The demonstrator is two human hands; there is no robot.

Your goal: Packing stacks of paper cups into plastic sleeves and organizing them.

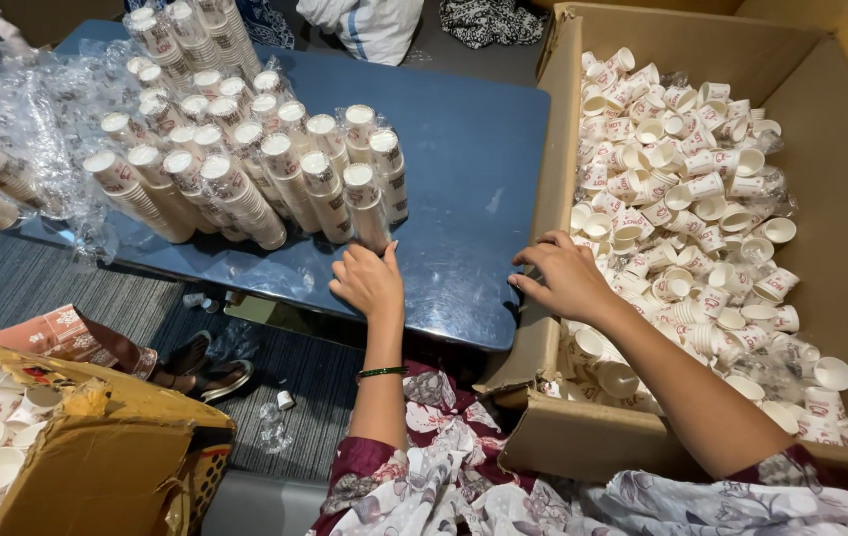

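Two cardboard boxes flank the seated person: a large open cardboard box on the right, filled with loose white paper cups, and a smaller torn box at lower left, also holding cups. Between them stands a blue worktop carrying wrapped stacks of cups laid in rows. The left hand rests on the worktop, fingers loosely extended, fingertips touching the nearest stack; it grips nothing. The right hand rests on the large box's near wall, fingers curled, holding nothing visible. A green bangle circles the left wrist.
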